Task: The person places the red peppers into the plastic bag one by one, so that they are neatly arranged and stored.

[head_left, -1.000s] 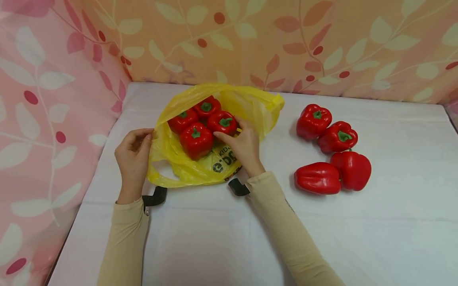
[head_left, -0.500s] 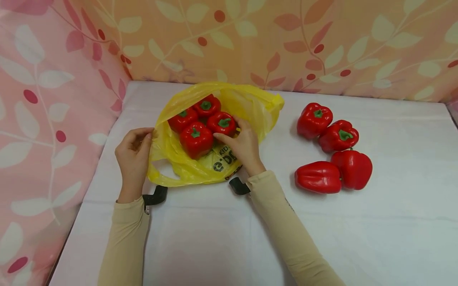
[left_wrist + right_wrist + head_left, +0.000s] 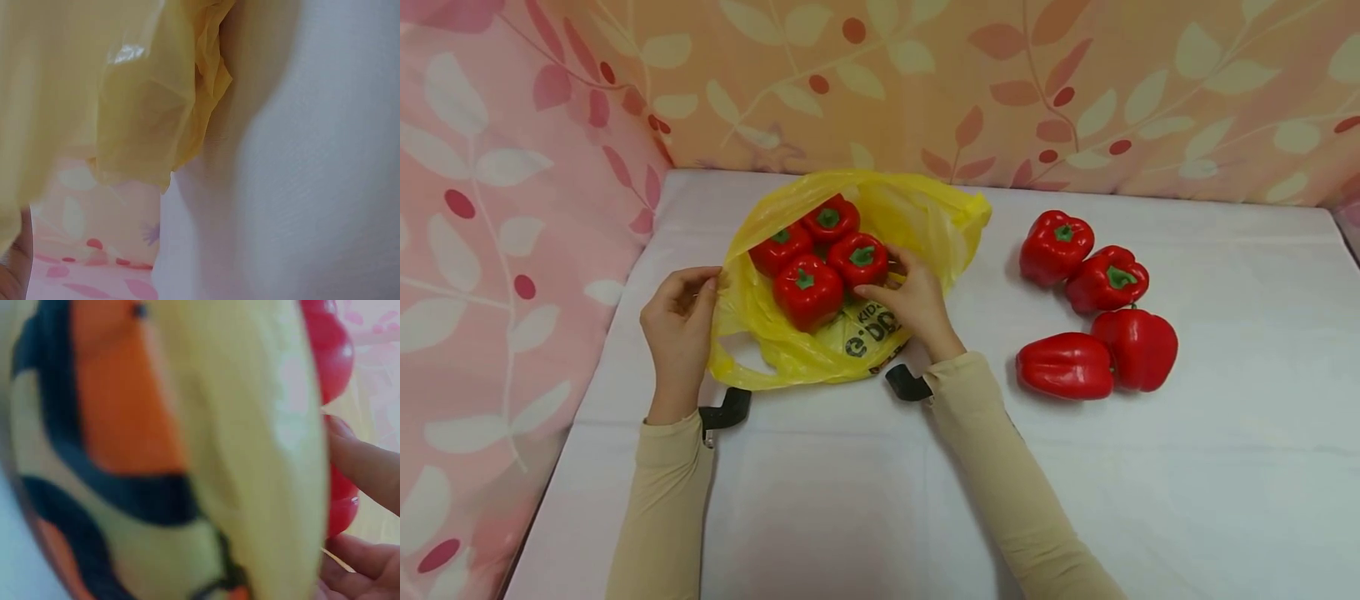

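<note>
In the head view, the left hand (image 3: 681, 329) pinches the left rim of a yellow plastic bag (image 3: 748, 329) between thumb and fingers. Four red peppers with green stems lie together inside its mouth. At the rightmost one (image 3: 859, 260), the right hand (image 3: 917, 302) has its thumb and fingers spread, the tips close against its side. The right wrist view shows the thumb (image 3: 369, 465) and fingers on either side of a red pepper (image 3: 342, 500), partly behind the bag (image 3: 250, 425). Only yellow bag film (image 3: 144, 106) and a bit of skin (image 3: 15, 262) appear in the left wrist view.
Several more red peppers lie in a loose group on the white cloth right of the bag, the nearest on its side (image 3: 1063, 367). Black curved pieces (image 3: 727, 410) jut from both wrists. Patterned cloth walls (image 3: 865, 92) stand behind and at the left.
The right hand and wrist have shifted slightly right and its thumb has drawn back a little from the rightmost bagged pepper. The left hand keeps its pinch on the rim.
</note>
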### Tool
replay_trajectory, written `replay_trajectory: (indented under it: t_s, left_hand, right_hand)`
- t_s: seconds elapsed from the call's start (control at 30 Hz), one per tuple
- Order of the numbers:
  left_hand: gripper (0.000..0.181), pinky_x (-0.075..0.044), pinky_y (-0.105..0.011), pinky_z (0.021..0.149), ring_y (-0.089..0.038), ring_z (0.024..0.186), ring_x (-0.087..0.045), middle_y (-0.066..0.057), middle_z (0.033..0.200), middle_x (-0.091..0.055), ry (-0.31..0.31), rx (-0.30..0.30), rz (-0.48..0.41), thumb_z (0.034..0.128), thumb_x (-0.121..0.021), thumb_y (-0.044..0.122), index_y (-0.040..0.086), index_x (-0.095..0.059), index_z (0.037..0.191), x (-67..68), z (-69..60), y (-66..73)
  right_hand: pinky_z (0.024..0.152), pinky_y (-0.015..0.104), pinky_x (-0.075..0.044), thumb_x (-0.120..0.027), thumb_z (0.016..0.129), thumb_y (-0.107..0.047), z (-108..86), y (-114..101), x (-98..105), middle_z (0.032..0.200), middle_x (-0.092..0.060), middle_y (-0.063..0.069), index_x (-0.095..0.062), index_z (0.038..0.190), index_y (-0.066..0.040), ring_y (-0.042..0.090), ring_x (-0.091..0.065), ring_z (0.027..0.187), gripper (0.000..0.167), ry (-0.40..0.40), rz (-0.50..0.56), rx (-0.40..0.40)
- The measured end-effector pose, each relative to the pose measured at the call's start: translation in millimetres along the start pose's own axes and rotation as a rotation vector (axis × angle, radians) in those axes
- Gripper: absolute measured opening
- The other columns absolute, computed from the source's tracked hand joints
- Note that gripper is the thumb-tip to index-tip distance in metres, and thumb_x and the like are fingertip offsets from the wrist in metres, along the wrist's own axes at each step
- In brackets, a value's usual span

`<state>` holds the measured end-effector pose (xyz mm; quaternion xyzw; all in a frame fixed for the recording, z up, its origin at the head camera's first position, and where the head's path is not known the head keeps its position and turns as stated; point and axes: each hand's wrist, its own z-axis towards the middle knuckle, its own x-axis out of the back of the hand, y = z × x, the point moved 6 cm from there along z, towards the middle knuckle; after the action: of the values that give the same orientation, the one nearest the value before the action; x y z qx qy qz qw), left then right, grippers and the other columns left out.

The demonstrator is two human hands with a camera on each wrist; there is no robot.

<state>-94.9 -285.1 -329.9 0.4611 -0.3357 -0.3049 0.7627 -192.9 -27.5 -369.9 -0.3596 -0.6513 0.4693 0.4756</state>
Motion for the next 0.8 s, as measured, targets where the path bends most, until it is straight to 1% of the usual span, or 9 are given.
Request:
replay_trajectory:
  t_s: [0.17,0.33,0.57,0.8]
  left_hand:
    - [0.013,-0.050,-0.016,0.076,-0.010,0.082,-0.062,-0.016,0.095,-0.067,-0.003,0.003,-0.015,0.0894,-0.061,0.000,-0.005,-0.069,0.098,-0.1,0.0,-0.1]
    - [0.013,-0.050,-0.015,0.076,-0.009,0.081,-0.062,-0.008,0.092,-0.067,-0.004,0.013,-0.014,0.0892,-0.061,0.000,-0.004,-0.070,0.098,-0.7,0.0,-0.4]
    - [0.014,-0.049,-0.017,0.073,-0.010,0.080,-0.061,-0.016,0.093,-0.066,-0.012,-0.006,-0.016,0.0899,-0.061,0.001,-0.006,-0.069,0.098,-1.3,0.2,1.2]
    - [0.014,-0.050,-0.016,0.073,-0.009,0.079,-0.062,-0.015,0.092,-0.067,-0.004,0.006,-0.017,0.0893,-0.062,0.001,-0.007,-0.069,0.099,-1.0,0.1,0.7]
  right_hand:
    - [0.091,0.026,-0.048,-0.081,0.075,-0.016,0.4,1.3,-2.3,0.130,-0.053,0.009,-0.047,0.136,-0.004,0.021,-0.055,0.113,0.070,0.026,0.044,0.018]
    - [0.091,0.027,-0.049,-0.080,0.075,-0.014,0.1,2.2,-2.6,0.130,-0.053,0.008,-0.048,0.135,-0.004,0.021,-0.055,0.113,0.069,0.023,0.070,0.030]
    - [0.091,0.027,-0.049,-0.081,0.075,-0.016,0.2,1.5,-3.9,0.128,-0.054,0.008,-0.050,0.133,-0.004,0.020,-0.054,0.113,0.067,0.006,0.048,0.036]
    - [0.091,0.026,-0.049,-0.080,0.076,-0.018,-0.9,1.3,-5.8,0.127,-0.055,0.008,-0.050,0.133,-0.004,0.019,-0.055,0.113,0.066,-0.001,0.046,0.041]
